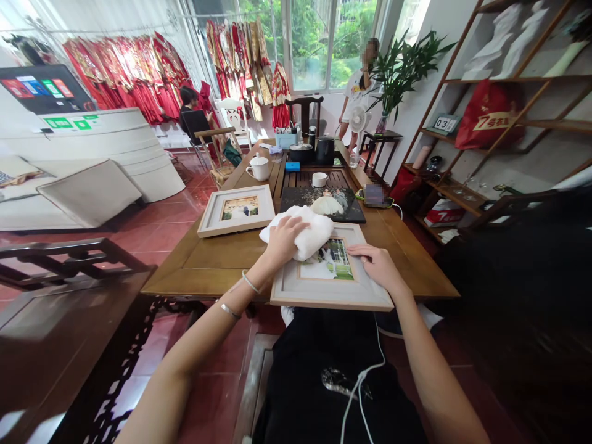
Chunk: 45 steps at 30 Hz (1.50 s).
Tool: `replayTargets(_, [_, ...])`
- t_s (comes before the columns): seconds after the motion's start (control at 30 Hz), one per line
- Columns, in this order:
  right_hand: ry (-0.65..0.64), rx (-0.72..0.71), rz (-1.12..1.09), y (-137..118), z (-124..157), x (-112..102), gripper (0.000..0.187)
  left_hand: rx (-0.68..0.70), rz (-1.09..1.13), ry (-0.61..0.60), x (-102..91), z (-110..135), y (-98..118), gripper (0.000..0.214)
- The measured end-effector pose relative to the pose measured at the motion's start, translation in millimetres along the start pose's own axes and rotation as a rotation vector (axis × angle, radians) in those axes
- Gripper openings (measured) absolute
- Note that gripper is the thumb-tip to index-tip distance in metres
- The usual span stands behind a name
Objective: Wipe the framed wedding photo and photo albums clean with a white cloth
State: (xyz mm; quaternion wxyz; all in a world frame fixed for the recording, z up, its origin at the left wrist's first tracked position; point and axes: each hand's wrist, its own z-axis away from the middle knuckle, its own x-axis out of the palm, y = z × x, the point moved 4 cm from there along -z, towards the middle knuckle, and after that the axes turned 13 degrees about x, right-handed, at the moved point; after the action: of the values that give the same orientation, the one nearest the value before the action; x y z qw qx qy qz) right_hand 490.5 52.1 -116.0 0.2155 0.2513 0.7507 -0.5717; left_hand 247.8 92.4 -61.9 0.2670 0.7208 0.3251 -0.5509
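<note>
A pale framed photo [324, 290] lies flat at the near edge of the wooden table [222, 259], right in front of me. My left hand [283, 237] presses a white cloth [311, 231] onto the frame's upper left part, fingers curled over the cloth. My right hand [377, 265] lies flat on the frame's right side, fingers stretched out, holding nothing.
A second framed photo [237, 209] lies to the left, a dark photo board [324, 203] behind. Cups [259, 168], a kettle [325, 149] and a phone [374, 196] stand farther back. Two people are near the far window. A dark bench [55, 320] sits left, shelves [485, 123] right.
</note>
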Motion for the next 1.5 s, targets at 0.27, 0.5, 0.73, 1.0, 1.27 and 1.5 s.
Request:
replayTargets(0.27, [0.02,0.005,-0.011,1.5,1.9,1.8,0.046,0.067,-0.033,-0.076,0.4,-23.0,5.9,0.06])
replayTargets(0.5, [0.043,0.012,-0.003,0.3,0.9,2.2,0.044,0.208,0.081,-0.267,1.0,-6.4,40.0,0.07])
replayTargets(0.73, [0.07,0.007,-0.025,0.0,0.3,4.6,0.044,0.337,0.322,-0.265,-14.1,48.2,61.6,0.076])
replayTargets(1.0, [0.073,0.015,-0.02,1.2,0.4,4.6,0.044,0.454,0.443,-0.318,-42.0,78.3,81.5,0.065])
replayTargets(1.27, [0.045,-0.003,-0.019,-0.4,2.2,3.2,0.044,0.197,0.053,-0.288,-11.8,53.9,65.6,0.066])
replayTargets(1.5, [0.035,0.01,-0.02,3.6,0.7,3.6,0.041,0.135,-0.119,-0.188,-1.0,3.4,45.4,0.056])
